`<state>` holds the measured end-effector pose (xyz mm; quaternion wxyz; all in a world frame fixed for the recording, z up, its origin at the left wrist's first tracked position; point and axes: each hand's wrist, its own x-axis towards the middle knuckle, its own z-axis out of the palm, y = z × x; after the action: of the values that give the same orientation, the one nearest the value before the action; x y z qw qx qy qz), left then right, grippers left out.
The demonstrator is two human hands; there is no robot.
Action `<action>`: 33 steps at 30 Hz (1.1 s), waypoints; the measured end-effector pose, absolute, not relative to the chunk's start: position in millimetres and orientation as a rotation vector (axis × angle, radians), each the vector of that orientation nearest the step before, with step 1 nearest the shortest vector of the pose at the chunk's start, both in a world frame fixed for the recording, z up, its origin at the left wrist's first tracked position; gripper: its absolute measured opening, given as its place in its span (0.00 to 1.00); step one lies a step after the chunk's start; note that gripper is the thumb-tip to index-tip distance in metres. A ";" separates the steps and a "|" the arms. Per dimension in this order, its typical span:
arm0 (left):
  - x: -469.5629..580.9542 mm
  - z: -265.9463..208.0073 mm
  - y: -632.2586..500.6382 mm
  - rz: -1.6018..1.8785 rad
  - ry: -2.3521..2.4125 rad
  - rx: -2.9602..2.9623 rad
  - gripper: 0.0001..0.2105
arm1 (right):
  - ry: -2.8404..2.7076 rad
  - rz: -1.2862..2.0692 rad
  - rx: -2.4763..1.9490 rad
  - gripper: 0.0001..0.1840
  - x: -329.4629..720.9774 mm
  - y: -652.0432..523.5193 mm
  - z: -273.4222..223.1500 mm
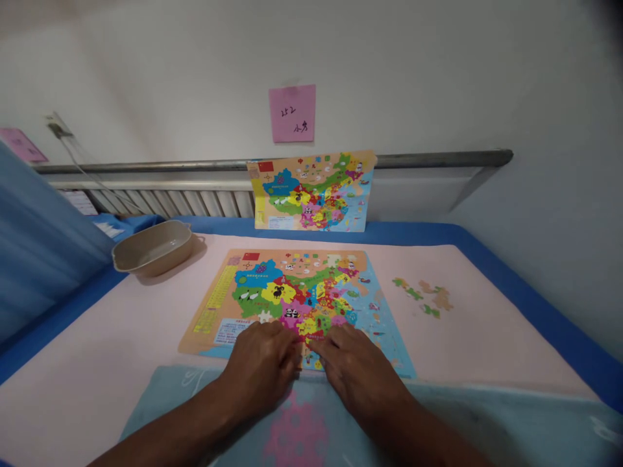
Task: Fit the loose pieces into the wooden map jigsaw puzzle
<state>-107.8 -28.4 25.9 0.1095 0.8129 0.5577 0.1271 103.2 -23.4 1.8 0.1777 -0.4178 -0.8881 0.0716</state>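
A map jigsaw puzzle [214, 311] in many colours lies flat on the pink cover, with pale gaps at its upper right and lower left. My left hand [265, 357] rests on its lower middle, fingers curled in and pressed together. From the other side my right hand [355, 363] reaches the same spot, its index finger pointing inward and the others bent. Both sets of fingertips nearly meet on a red and yellow part of the map. Whatever lies under them is too covered to make out. Loose puzzle pieces [442, 298] are scattered to the right.
Against the wall rail [438, 159] leans a matching map picture [282, 211]. A beige basin [156, 250] sits at the back left, near a blue curtain [43, 240]. Pink note paper [292, 113] is stuck on the wall. Teal cloth [219, 447] lies under my forearms.
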 end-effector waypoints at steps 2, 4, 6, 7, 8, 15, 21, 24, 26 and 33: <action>-109.1 24.9 -31.2 0.388 1.579 2.470 0.15 | -2.526 0.173 -1.174 0.10 102.9 -22.7 -0.5; -110.5 23.9 -33.5 0.361 1.534 2.510 0.15 | -2.532 0.172 -1.165 0.10 102.7 -22.3 -1.0; -111.7 22.8 -34.9 0.309 1.503 2.508 0.14 | -2.533 0.187 -1.155 0.10 102.5 -22.2 -0.2; -112.2 22.3 -35.3 0.292 1.497 2.507 0.13 | -2.536 0.193 -1.151 0.10 102.4 -22.1 0.3; -112.7 21.9 -35.7 0.284 1.492 2.510 0.13 | -2.541 0.197 -1.148 0.10 102.3 -22.0 0.8; -113.5 21.2 -36.9 0.239 1.472 2.531 0.13 | -2.541 0.200 -1.154 0.10 101.7 -22.5 1.0; -111.8 21.7 -35.8 0.150 1.493 2.560 0.13 | -2.527 0.206 -1.141 0.11 102.2 -23.5 2.0; -111.2 23.1 -35.3 0.136 1.488 2.549 0.13 | -2.560 0.165 -1.156 0.12 101.4 -23.8 1.3; -111.6 24.0 -34.4 0.145 1.477 2.550 0.12 | -2.588 0.116 -1.167 0.11 100.4 -23.9 0.1; -117.8 27.1 -29.2 0.357 1.479 2.523 0.14 | -2.628 0.065 -1.166 0.09 98.6 -22.4 -2.5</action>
<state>-117.8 -29.2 27.1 0.0976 0.8522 0.4997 0.1205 98.6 -22.4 -2.5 0.1326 -0.4019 -0.9057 0.0225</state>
